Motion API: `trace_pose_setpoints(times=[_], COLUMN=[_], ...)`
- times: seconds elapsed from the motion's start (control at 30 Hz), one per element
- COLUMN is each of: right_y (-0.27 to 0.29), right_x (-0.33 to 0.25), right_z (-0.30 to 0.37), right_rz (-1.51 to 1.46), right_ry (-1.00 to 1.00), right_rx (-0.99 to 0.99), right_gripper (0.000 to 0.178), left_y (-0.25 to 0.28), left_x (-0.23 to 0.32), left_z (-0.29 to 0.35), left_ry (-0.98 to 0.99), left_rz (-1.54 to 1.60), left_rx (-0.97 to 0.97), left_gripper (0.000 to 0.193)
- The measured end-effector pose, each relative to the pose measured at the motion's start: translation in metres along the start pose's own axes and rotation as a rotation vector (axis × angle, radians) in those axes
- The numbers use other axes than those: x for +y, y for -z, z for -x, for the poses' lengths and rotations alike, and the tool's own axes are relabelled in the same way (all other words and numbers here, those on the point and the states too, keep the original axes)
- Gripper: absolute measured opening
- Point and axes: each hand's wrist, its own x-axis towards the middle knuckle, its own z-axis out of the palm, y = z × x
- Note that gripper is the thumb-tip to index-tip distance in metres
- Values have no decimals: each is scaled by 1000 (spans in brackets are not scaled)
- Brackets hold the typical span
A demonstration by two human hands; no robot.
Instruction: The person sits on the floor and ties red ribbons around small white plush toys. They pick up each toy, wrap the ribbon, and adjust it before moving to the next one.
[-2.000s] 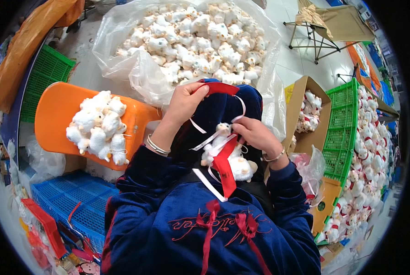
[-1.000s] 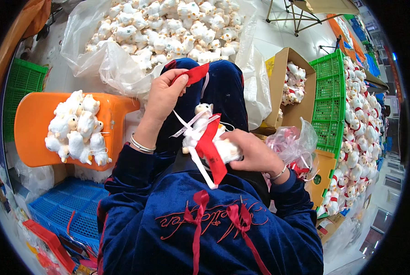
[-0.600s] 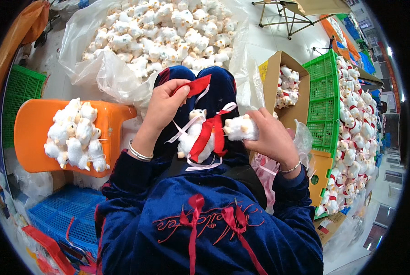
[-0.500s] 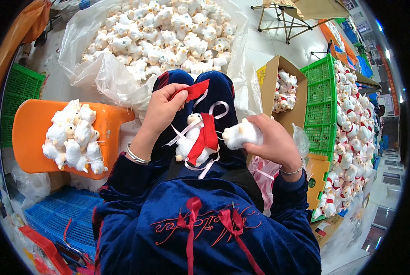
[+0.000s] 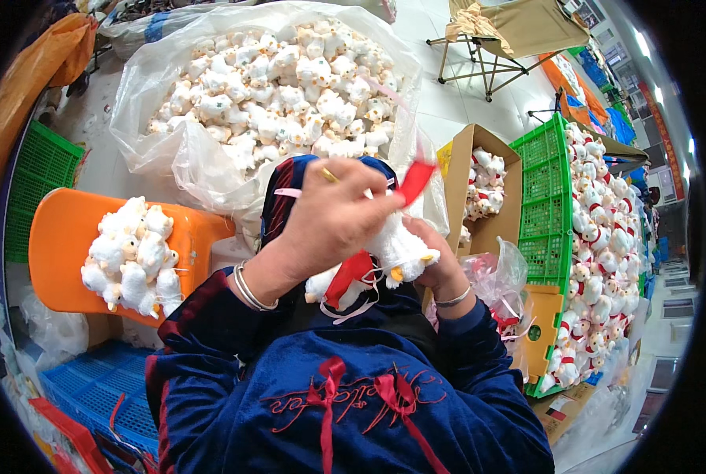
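My left hand [image 5: 329, 213] is closed in a pinch, somewhat blurred, on a red cloth strip [image 5: 417, 182] with a pale pink ribbon trailing from its end. It is right above a small white plush animal [image 5: 399, 243] with a yellow-orange tip, which my right hand [image 5: 434, 257] grips from the right side. Whether the strip touches the plush is hard to tell. Under my hands on my lap lies a second white plush, partly hidden, with a red cloth strip [image 5: 345, 280] and a loose pink ribbon on it.
An orange stool [image 5: 56, 241] at the left carries several white plush animals. Ahead, a large clear plastic bag [image 5: 135, 130] is full of them. A cardboard box [image 5: 511, 170] and a green crate [image 5: 544, 197] with red-scarfed plush stand at the right. A blue crate [image 5: 104, 383] sits lower left.
My left hand has swung right with the red strip to the plush in my right hand. That plush has moved slightly left and turned, now partly covering the one on my lap.
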Motion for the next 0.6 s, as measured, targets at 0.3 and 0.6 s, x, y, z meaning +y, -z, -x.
trace_pose_setpoints(times=[0.3,0.6], right_y=[-9,-19], right_x=[24,15], right_z=[-14,-22], right_rz=[-79,429], right_ry=[105,38], right_rx=[16,64], right_gripper=[28,38], left_y=[-12,-20], left_x=[5,-14], left_z=[41,65], left_ry=[20,226], left_rz=[-94,99], left_rx=[-257,-103], left_gripper=[44,64])
